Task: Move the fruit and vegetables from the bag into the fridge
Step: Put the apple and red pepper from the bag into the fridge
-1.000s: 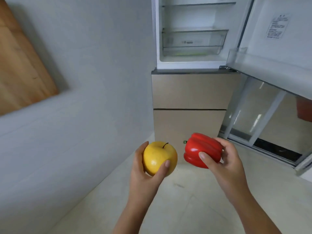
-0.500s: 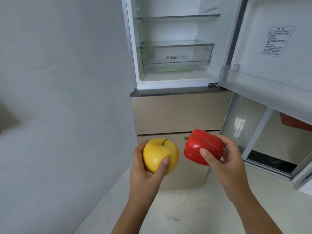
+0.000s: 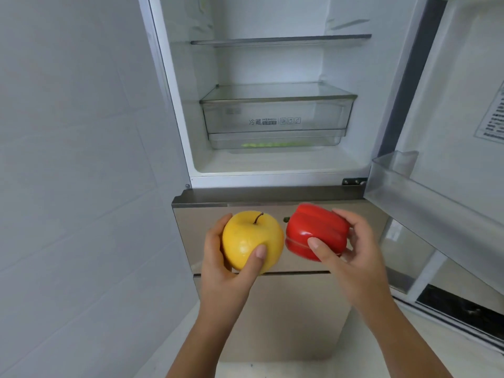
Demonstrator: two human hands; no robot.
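Note:
My left hand [image 3: 226, 271] grips a yellow apple [image 3: 249, 237] with its stem up. Beside it, my right hand [image 3: 351, 257] holds a red bell pepper [image 3: 316, 230] lying on its side, its green stem pointing left toward the apple. Both are held in front of the fridge's beige lower drawers [image 3: 207, 230]. Above them the fridge's upper compartment [image 3: 272, 165] stands open, with a clear crisper drawer [image 3: 275, 118] under a glass shelf. Something green shows faintly at the drawer's bottom. The bag is not in view.
The open fridge door [image 3: 450, 110] swings out on the right, with a clear door bin [image 3: 425, 197] at about hand height. A grey tiled wall [image 3: 76, 173] closes the left side. A second glass shelf [image 3: 281, 39] sits higher inside.
The view has closed in on the fridge and tilted up, so the open compartment now fills the top. Both hands keep their fruit and have risen slightly toward the fridge.

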